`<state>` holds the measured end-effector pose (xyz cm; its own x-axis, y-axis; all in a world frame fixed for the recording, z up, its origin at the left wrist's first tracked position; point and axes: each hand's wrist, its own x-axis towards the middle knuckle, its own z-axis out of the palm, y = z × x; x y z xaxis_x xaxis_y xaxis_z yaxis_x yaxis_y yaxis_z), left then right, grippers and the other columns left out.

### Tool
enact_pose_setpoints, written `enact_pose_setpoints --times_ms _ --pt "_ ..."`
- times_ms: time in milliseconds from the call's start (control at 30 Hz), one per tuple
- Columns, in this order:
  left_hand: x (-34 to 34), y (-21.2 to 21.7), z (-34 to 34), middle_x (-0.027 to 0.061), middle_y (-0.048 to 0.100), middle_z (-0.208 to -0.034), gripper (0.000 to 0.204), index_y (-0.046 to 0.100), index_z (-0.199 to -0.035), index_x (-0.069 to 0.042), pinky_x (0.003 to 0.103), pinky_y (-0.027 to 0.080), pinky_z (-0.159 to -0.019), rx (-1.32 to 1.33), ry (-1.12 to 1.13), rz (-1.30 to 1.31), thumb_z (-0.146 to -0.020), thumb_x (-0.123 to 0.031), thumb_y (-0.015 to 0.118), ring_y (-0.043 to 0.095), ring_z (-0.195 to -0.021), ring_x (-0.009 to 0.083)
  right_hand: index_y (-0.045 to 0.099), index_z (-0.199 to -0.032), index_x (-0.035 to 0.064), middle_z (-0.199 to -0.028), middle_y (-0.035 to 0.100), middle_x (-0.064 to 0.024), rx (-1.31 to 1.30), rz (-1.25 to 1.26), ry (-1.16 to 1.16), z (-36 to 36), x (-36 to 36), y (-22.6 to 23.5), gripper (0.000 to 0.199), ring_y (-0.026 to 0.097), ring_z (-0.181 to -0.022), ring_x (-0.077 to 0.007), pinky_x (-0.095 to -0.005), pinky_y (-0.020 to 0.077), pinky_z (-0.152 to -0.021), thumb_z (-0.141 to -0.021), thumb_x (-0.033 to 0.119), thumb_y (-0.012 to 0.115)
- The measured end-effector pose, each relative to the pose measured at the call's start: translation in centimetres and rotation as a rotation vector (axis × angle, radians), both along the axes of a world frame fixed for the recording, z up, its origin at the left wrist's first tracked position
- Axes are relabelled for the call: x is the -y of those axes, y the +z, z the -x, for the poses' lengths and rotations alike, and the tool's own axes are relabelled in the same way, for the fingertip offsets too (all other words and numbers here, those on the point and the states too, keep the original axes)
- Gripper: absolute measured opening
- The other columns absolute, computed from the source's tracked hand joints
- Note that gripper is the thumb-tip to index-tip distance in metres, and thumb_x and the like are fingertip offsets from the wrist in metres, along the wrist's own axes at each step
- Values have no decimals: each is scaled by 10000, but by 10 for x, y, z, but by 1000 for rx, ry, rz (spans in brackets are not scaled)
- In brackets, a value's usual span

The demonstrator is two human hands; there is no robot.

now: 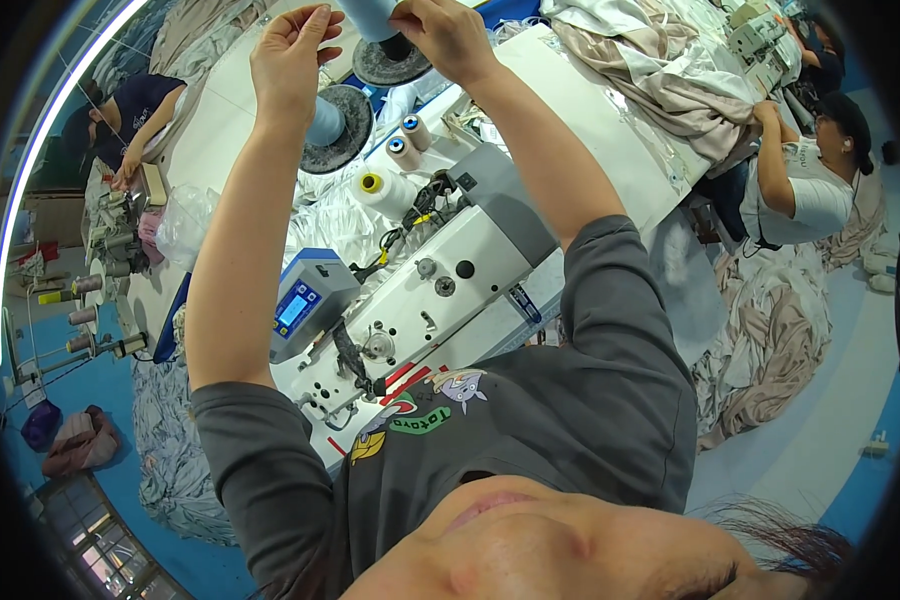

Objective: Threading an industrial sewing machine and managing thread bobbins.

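Both my arms reach away from me over a white sewing machine (450,280). My right hand (442,35) is closed against the side of a light blue thread cone (373,18) that stands on a round dark stand plate (390,65). My left hand (292,52) hovers to the left of it, thumb and fingertips pinched together; I can make out no thread between them. A second light blue cone (324,122) stands on another dark plate (355,130) just below my left wrist.
Two small beige spools (410,135) and a white cone with a yellow core (382,188) stand behind the machine, beside a blue-grey control box (305,300). Pale fabric is heaped on the table (660,60) and floor (770,330). Other people sew at right (800,185) and left (120,120).
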<state>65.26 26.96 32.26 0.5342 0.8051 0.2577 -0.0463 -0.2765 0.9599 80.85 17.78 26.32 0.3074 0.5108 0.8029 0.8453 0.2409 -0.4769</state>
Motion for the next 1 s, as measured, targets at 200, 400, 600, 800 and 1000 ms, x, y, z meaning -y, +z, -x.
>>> enact_pose_setpoints --times_ms 200,400,600,800,1000 --pt "14 -4 1 65 643 -959 230 590 -1012 -21 217 483 -690 -17 -54 27 -874 -205 585 587 -861 102 530 -860 18 -826 571 -146 -97 61 82 -1 -1 -15 157 561 -764 -342 -385 458 -668 -747 76 621" --pt "38 0 1 68 656 -889 186 599 -955 -2 227 500 -637 -65 -93 74 -880 -170 571 607 -794 108 531 -927 19 -868 589 -129 -231 81 133 3 11 -29 178 592 -788 -250 -347 477 -650 -789 97 612" --pt "40 5 9 62 663 -887 195 614 -940 -10 213 488 -621 -141 -77 35 -873 -190 583 605 -770 95 510 -920 18 -827 570 -54 -334 10 207 12 40 -21 179 563 -722 -113 -249 459 -602 -835 136 615" --pt "39 -4 9 22 664 -888 207 642 -940 -43 176 406 -540 -270 -204 57 -869 -231 592 560 -707 43 522 -893 28 -754 536 -10 -420 16 321 44 60 0 99 529 -662 -68 -201 429 -570 -840 74 593" --pt "38 0 15 -9 644 -847 199 648 -933 -65 168 409 -572 -190 -317 429 -858 -245 611 553 -729 38 558 -846 41 -807 571 -67 11 -2 167 53 58 4 86 602 -666 -154 -249 473 -561 -790 30 623"
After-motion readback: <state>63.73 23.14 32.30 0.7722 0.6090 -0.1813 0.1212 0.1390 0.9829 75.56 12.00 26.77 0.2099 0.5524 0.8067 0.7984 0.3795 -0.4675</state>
